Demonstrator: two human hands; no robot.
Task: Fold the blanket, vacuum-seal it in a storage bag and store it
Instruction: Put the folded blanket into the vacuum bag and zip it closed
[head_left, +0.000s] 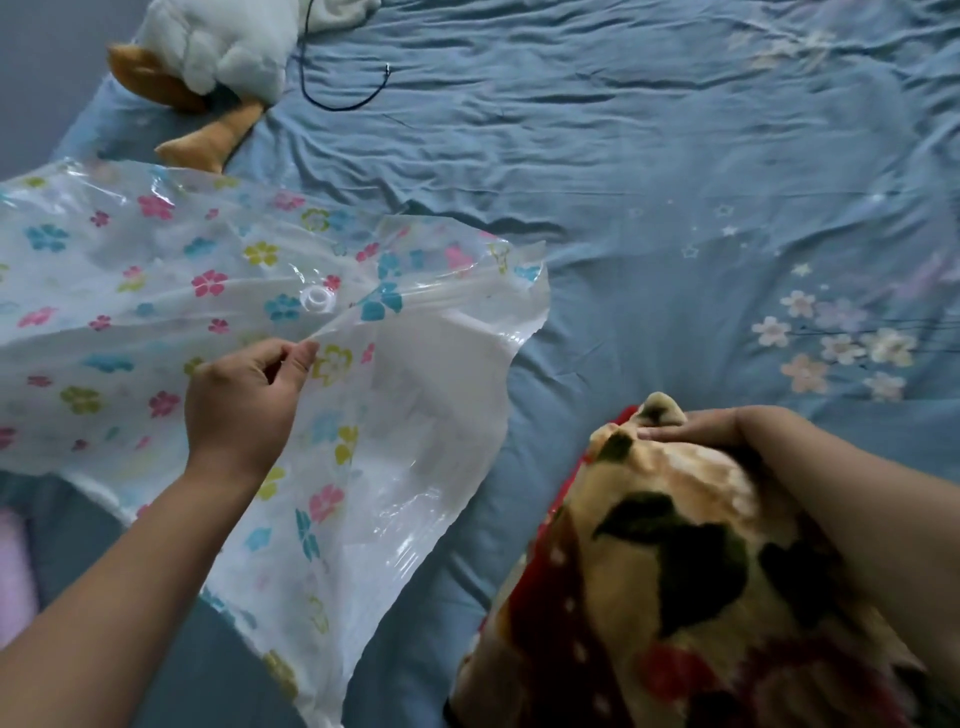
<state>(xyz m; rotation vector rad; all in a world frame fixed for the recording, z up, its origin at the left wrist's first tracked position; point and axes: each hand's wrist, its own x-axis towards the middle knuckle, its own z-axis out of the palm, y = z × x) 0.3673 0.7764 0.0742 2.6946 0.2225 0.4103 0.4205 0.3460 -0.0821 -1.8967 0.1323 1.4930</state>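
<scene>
A clear plastic storage bag (156, 291) printed with coloured flowers lies spread over the left of the bed, its round white valve (317, 299) facing up. My left hand (244, 400) pinches a fold of the bag's top sheet just below the valve and lifts it. A folded plush blanket (670, 571), tan with red and dark patches, sits at the lower right. My right hand (701, 426) grips the blanket's far end, with my forearm lying along it.
A wrinkled blue bedsheet (623, 156) with a flower print covers the bed. A white plush duck (218, 52) with orange feet lies at the top left. A thin black cable (343, 106) curls beside it.
</scene>
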